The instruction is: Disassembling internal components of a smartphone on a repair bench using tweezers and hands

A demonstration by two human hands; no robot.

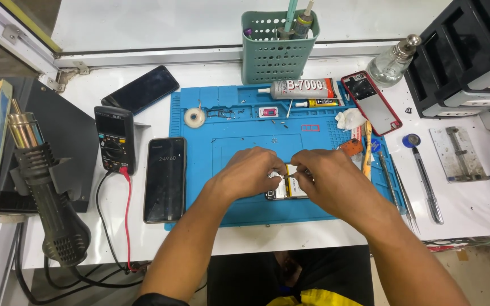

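both hands meet over an opened phone (pixel 287 187) lying on the blue mat (pixel 199 209). left hand (pixel 250 173) and right hand (pixel 327 178) have their fingers bent down onto the phone's top edge, tips close together; whether they pinch a small part cannot be told, as the knuckles hide it. step in hand, as judged: fine work inside the open body, near its upper end. the next move seems to call for a steady, light grip and small motion. beyond the fingers lie glue tubes (pixel 299 89) and a red case (pixel 371 102); right of them, tweezers (pixel 406 198); left, a dark phone (pixel 165 179) and a meter (pixel 115 139) on the bench (pixel 460 215).
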